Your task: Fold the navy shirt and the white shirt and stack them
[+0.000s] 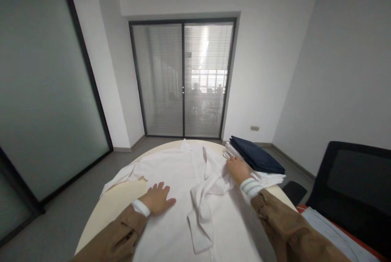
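Note:
A white long-sleeved shirt (171, 221) lies spread over a round cream table. One sleeve (201, 217) is folded in across its middle and hangs in loose creases toward me; the other sleeve (122, 176) stretches out to the left. My left hand (157, 199) rests flat on the left side of the shirt, fingers spread. At the right edge of the shirt, by the shoulder of the folded sleeve, my right hand (238, 169) lies palm down with its fingers extended on the cloth. It is right beside a stack of folded clothes, and its palm side is hidden.
Folded dark navy cloth (256, 154) tops folded white garments (269, 178) at the table's right edge. A black mesh chair (354, 184) stands to the right, with light cloth (332, 233) on its red seat. The cream table (122, 205) shows at left.

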{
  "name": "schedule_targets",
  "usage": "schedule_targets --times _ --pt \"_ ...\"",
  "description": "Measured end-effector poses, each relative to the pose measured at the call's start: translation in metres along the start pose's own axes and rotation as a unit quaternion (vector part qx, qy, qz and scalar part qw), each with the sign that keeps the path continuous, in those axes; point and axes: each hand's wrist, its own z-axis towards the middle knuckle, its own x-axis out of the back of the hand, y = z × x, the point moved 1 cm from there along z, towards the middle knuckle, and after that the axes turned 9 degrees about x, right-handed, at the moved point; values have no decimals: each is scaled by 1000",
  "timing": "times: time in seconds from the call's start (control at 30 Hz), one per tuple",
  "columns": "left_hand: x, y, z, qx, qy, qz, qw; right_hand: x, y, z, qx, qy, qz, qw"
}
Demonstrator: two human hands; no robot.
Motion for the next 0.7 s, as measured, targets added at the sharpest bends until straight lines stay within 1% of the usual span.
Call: schedule_targets --times 0.07,0.13,0.23,0.37,0.5,0.63,0.7 --pt "2 21 -4 -73 55 -46 995 0 -4 9 -17 5 -16 1000" --pt "-3 40 -8 -125 84 -108 983 -1 -8 18 -34 1 -22 999" --pt "-21 56 -10 -161 92 -151 971 -4 -11 31 -51 1 -15 999" --pt "-39 57 -5 -224 87 -183 953 -4 -11 49 -77 15 -3 997" --pt "-40 55 3 -227 108 -251 935 -1 -14 73 -96 22 10 995" --pt "-36 57 5 -245 97 -333 905 -1 -23 100 -124 30 38 991" --pt "-36 57 6 -237 85 -375 892 -5 -27 112 -138 28 54 989"
